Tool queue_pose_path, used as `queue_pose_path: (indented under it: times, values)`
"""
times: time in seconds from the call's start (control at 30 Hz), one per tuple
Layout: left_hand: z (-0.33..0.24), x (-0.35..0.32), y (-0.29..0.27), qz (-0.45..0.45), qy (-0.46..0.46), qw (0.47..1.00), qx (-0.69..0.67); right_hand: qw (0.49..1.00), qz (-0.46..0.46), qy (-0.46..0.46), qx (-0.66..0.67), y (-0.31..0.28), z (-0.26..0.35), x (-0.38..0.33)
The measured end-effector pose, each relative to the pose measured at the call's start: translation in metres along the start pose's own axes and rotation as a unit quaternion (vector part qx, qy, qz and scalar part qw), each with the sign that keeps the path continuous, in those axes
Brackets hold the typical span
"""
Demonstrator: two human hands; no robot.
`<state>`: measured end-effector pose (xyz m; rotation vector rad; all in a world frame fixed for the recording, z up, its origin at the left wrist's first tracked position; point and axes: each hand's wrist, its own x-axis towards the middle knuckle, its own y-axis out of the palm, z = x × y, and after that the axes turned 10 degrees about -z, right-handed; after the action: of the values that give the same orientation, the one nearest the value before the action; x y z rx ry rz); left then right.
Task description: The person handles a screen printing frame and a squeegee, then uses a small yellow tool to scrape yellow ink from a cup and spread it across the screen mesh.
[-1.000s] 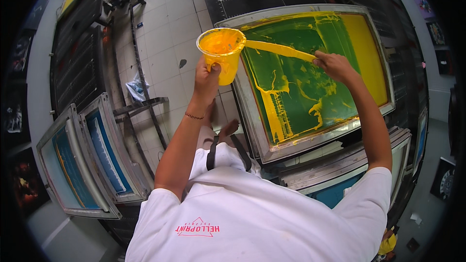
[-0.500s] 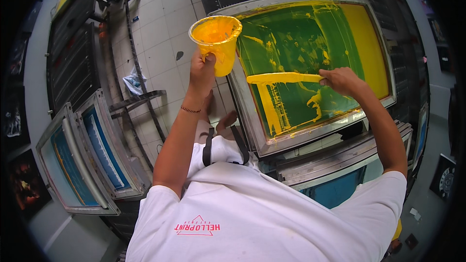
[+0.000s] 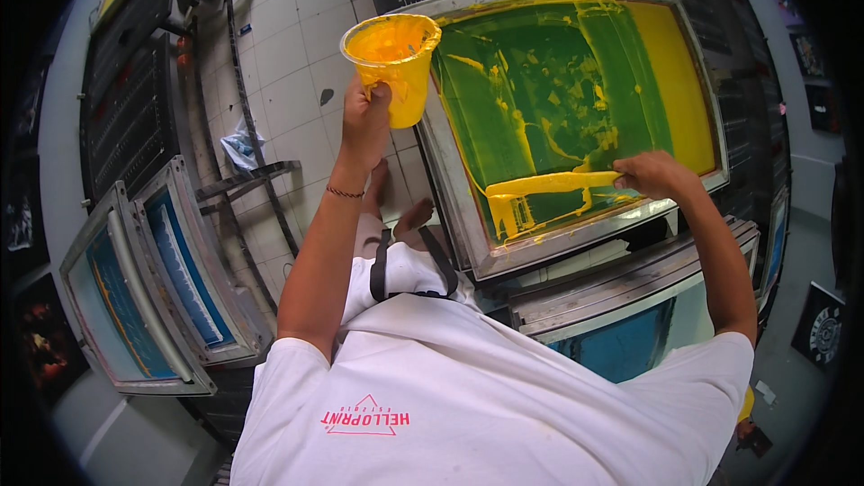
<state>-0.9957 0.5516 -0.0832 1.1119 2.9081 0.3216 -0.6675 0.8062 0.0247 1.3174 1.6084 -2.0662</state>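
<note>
— What have you got in your left hand [image 3: 364,121]?

— A yellow plastic cup [image 3: 393,67], smeared with yellow ink inside and out. My fingers are clamped round its lower half, and I hold it upright, up over the tiled floor [image 3: 288,81], just beside the left rail of the printing screen [image 3: 576,108].

— And the right hand [image 3: 655,173]?

— It is down at the near edge of the screen's mesh. My fingers are closed on the end of a flat spatula [image 3: 549,185] coated in yellow ink; the blade lies nearly level, pointing to my left, low on the green mesh. A thick blob of ink sits under its far end and runs down toward the frame's near rail.

— How does the screen look?

— Metal frame, green mesh, a broad band of yellow ink along the right side and thinner streaks and smears across the middle. It rests tilted on the press, with another framed screen [image 3: 630,333], blue-tinted, below it nearer my body.

— Anything else close by?

— To my left, two more framed screens [image 3: 144,288] with blue mesh lean side by side, well apart from the cup. A dark rack [image 3: 126,99] stands beyond them. My feet [image 3: 396,207] show on the tiles between my left forearm and the frame. A thin band [image 3: 345,191] is round my left wrist, and I am wearing a white shirt [image 3: 504,396].
</note>
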Motion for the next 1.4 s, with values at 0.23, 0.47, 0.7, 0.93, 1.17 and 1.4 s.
queue_pose_path:
  times: [0.23, 0.47, 0.7, 0.93, 1.17, 1.4]
  values:
    - [0.004, 0.001, 0.009, 0.032, -0.012, 0.998, -0.045, 0.971, 0.084, -0.007, 0.222, 0.024, -0.05, -0.01]
    - [0.009, 0.006, 0.03, 0.087, -0.02, 0.994, -0.061, 0.919, 0.141, 0.115, 0.35, 0.015, -0.062, -0.066]
    - [0.023, 0.016, 0.068, 0.204, -0.005, 0.979, -0.021, 0.876, -0.024, 0.142, 0.46, -0.014, -0.047, -0.138]
    - [0.02, 0.005, 0.108, 0.299, -0.006, 0.954, -0.001, 0.869, -0.14, 0.114, 0.461, -0.035, -0.038, -0.168]
    - [0.007, 0.002, 0.114, 0.319, -0.013, 0.948, -0.02, 0.893, -0.345, 0.129, 0.258, -0.058, 0.021, -0.173]
    - [0.008, 0.004, 0.109, 0.271, -0.076, 0.95, -0.137, 0.836, -0.532, 0.12, -0.055, -0.063, 0.106, -0.169]
